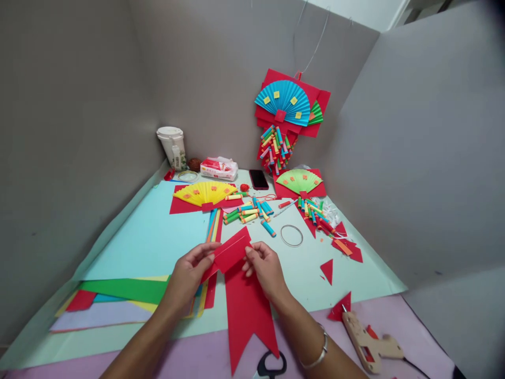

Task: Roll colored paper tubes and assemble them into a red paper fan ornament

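Note:
Between both hands is a piece of red paper [231,252] with a pale straight line along its upper part. My left hand [191,268] pinches its left end, thumb on top. At the right end, my right hand [265,267] grips the edge between thumb and fingers. Below hangs a red paper strip [250,310] with a notched swallowtail end; I cannot tell whether it is joined to the upper piece. The black handle of a pair of scissors [271,364] shows just beneath the strip's tip.
A glue gun [369,339] lies at the right front, near red scraps [327,271]. Coloured paper sheets [126,289] spread on the left. Farther back are a yellow fan [207,193], paper rolls [252,209], a wire ring [292,236], a phone [259,179] and a hanging fan decoration [284,105].

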The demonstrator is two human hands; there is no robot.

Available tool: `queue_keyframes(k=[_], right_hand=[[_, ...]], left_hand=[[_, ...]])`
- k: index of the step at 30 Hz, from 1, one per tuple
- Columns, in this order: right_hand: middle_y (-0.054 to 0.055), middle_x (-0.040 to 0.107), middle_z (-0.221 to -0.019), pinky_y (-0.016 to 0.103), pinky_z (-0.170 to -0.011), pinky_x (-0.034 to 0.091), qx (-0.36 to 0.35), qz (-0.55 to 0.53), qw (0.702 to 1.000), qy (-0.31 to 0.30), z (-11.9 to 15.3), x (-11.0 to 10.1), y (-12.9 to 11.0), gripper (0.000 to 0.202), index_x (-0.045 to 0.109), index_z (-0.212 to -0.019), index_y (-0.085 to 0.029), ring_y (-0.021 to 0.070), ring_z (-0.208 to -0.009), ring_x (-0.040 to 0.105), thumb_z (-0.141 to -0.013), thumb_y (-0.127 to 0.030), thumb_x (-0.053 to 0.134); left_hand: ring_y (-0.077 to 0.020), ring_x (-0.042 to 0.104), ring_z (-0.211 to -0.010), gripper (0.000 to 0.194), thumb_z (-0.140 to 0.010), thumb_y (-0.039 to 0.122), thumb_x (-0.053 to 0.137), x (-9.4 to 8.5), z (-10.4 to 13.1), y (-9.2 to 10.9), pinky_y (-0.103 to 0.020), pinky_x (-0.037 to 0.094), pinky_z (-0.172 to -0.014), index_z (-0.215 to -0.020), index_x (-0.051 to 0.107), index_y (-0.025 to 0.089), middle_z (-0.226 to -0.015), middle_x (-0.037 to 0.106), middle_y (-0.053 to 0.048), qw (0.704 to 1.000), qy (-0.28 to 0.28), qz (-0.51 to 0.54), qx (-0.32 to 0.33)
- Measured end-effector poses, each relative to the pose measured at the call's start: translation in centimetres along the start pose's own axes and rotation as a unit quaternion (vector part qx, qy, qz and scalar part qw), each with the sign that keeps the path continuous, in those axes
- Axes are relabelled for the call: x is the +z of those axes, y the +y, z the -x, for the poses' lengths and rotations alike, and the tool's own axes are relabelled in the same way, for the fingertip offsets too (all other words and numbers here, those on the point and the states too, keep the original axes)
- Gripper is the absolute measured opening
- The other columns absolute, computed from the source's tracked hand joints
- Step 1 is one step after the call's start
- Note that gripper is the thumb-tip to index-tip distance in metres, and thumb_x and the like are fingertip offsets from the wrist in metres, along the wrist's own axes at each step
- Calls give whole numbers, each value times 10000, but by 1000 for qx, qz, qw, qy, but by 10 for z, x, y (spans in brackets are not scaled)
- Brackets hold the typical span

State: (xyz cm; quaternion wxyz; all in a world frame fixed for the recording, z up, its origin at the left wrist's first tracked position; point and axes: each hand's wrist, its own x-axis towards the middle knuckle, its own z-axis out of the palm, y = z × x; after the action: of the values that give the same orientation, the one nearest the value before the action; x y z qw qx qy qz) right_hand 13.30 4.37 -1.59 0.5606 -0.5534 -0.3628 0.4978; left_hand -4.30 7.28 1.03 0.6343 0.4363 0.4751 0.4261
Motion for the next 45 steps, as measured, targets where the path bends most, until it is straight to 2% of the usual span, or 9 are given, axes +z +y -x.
queue_keyframes(k=[17,23,28,32,35,37,41,43,45], right_hand=[[-27,628,-581,211,-449,421,-12,1,1000,8,8,5,-5,258,541,-819,-201,110,-470,546,-797,-427,662],[5,641,-782,277,-554,446,-46,137,988,46,-5,-18,-6,263,598,-918,-220,160,-618,579,-778,-432,666],[48,659,-882,333,-722,455,-90,355,929,47,-12,-33,-3,242,626,-992,-202,192,-720,590,-811,-362,609],[88,614,-995,334,-788,452,-113,470,875,31,-9,-33,2,363,620,-1117,-181,223,-859,606,-795,-346,649],[106,590,-1051,333,-759,446,-95,516,851,24,-7,-34,5,429,608,-1169,-190,239,-885,606,-798,-398,668],[105,587,-1049,328,-747,439,-90,529,843,21,-7,-36,6,449,608,-1175,-195,239,-882,604,-797,-427,676],[87,585,-1018,316,-739,431,-94,540,836,15,-9,-38,7,433,613,-1149,-199,219,-849,596,-796,-439,684],[79,584,-1011,314,-735,430,-92,541,836,14,-11,-39,7,413,613,-1124,-199,211,-834,593,-796,-439,684],[70,583,-1009,312,-733,428,-89,541,836,16,-12,-39,6,396,614,-1090,-204,204,-825,589,-783,-440,695]], left_hand=[[-221,668,-771,368,-683,440,753,4,1,-7,-293,519,-671,-923,694,168,-843,728,-66,997,11,-70,37],[-163,602,-648,363,-696,394,694,-45,-21,17,-220,458,-531,-980,709,169,-751,672,-16,957,218,-139,131],[-151,578,-592,361,-752,305,603,-94,-42,20,-235,441,-503,-1070,689,156,-729,647,0,903,346,-209,145],[-226,628,-844,366,-760,252,636,-107,-44,23,-365,509,-801,-1103,677,129,-961,669,-61,872,383,-260,160],[-260,569,-1085,454,-758,252,673,-92,-36,25,-421,379,-1053,-1199,636,149,-1241,577,-102,836,410,-303,203],[-252,593,-1071,405,-829,303,607,-70,-27,21,-413,421,-1021,-1202,618,146,-1194,607,-110,827,368,-329,268],[-230,662,-1001,328,-880,344,543,-15,-5,-2,-353,511,-899,-1159,631,197,-1102,704,-77,883,99,-380,257],[-266,620,-1129,361,-886,321,514,5,3,-17,-401,474,-970,-1206,615,187,-1219,675,-114,858,-29,-441,263],[-300,577,-1203,450,-865,324,548,14,6,-29,-453,430,-1025,-1293,560,186,-1301,636,-135,825,-73,-493,265]])
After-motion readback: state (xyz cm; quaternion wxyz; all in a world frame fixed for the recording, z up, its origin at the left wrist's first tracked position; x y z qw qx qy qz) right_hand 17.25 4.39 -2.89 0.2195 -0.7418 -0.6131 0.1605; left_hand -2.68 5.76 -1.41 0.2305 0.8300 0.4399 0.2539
